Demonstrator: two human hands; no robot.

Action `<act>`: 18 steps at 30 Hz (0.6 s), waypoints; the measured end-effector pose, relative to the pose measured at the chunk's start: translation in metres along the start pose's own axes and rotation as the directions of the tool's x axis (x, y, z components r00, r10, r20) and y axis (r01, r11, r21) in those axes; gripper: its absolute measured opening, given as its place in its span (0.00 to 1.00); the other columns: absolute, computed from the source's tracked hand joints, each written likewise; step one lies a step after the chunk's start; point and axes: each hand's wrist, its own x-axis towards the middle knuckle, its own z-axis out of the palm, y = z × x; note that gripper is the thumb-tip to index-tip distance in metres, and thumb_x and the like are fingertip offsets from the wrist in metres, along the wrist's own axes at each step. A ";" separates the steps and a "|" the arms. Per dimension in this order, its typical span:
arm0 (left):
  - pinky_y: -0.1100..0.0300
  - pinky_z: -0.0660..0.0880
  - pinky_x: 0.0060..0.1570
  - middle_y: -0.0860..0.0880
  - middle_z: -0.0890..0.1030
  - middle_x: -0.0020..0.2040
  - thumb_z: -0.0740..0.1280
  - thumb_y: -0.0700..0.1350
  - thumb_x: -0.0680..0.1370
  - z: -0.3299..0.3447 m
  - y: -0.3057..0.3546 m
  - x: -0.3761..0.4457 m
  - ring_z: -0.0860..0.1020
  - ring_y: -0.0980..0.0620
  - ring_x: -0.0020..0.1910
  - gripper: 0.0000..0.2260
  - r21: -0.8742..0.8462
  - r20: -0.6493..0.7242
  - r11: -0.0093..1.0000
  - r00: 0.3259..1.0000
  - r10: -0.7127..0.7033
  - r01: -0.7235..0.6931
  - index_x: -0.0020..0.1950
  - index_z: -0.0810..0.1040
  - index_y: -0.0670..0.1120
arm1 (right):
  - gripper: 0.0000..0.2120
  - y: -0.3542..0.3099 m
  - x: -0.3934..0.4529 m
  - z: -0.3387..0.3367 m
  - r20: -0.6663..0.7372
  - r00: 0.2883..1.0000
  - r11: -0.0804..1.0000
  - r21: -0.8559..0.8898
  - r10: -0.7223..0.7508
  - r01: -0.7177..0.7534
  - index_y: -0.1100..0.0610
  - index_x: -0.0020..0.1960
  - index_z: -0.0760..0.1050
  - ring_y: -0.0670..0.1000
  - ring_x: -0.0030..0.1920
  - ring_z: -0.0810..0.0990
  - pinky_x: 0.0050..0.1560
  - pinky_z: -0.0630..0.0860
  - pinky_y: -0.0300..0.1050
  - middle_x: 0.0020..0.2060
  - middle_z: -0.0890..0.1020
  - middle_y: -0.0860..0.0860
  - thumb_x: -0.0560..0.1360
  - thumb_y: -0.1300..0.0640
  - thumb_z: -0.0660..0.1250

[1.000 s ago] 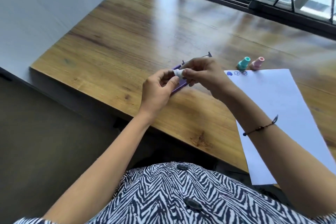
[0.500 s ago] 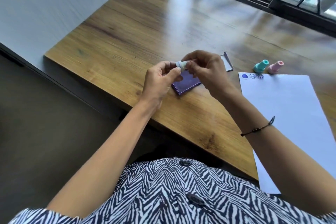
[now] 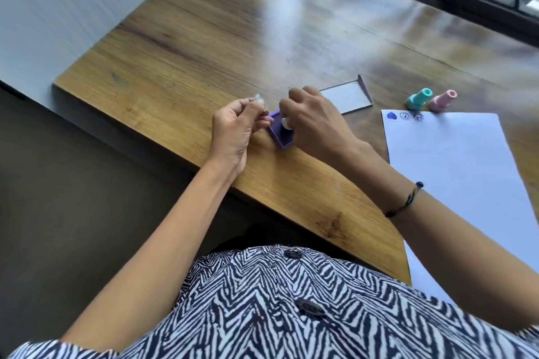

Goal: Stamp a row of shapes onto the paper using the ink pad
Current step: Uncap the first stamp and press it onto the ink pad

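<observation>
A purple ink pad (image 3: 280, 133) lies open near the table's front edge. My right hand (image 3: 313, 118) grips a small white stamp (image 3: 285, 124) and holds it down on the pad. My left hand (image 3: 236, 127) hovers just left of the pad and pinches a small clear cap (image 3: 260, 99) between thumb and fingers. The white paper (image 3: 455, 172) lies to the right, with three blue stamped shapes (image 3: 404, 116) in a row at its top left corner.
The pad's clear lid (image 3: 347, 97) lies flat behind my right hand. A teal stamp (image 3: 419, 98) and a pink stamp (image 3: 443, 100) lie just beyond the paper's top edge. The wooden table (image 3: 204, 38) ends at a window frame at the back right.
My hands have pulled apart: the left one came away to the left with the cap, and the right one went down with the white stamp onto the ink pad.
</observation>
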 end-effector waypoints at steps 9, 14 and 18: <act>0.68 0.75 0.31 0.47 0.77 0.32 0.65 0.36 0.72 0.001 0.005 0.004 0.76 0.53 0.29 0.04 -0.034 -0.010 0.998 0.998 0.055 -0.055 0.37 0.77 0.42 | 0.08 -0.003 0.003 0.007 0.008 0.999 0.999 -0.010 0.050 -0.050 0.62 0.47 0.74 0.59 0.51 0.74 0.40 0.63 0.46 0.49 0.77 0.59 0.68 0.66 0.61; 0.68 0.73 0.30 0.46 0.76 0.33 0.64 0.36 0.73 0.009 0.006 0.001 0.76 0.56 0.27 0.05 -0.017 0.006 0.997 0.997 0.079 -0.079 0.37 0.75 0.41 | 0.08 -0.003 0.004 0.004 0.051 0.991 0.991 0.053 0.121 -0.123 0.61 0.49 0.73 0.59 0.51 0.74 0.37 0.64 0.46 0.50 0.76 0.58 0.69 0.66 0.61; 0.68 0.73 0.30 0.47 0.76 0.35 0.63 0.36 0.74 0.030 -0.004 -0.008 0.76 0.57 0.28 0.04 0.059 0.097 0.987 0.985 0.145 -0.152 0.41 0.75 0.44 | 0.06 0.018 -0.029 -0.003 -0.255 0.881 0.821 0.528 0.399 -0.220 0.60 0.45 0.79 0.50 0.35 0.74 0.38 0.70 0.38 0.38 0.78 0.55 0.70 0.65 0.64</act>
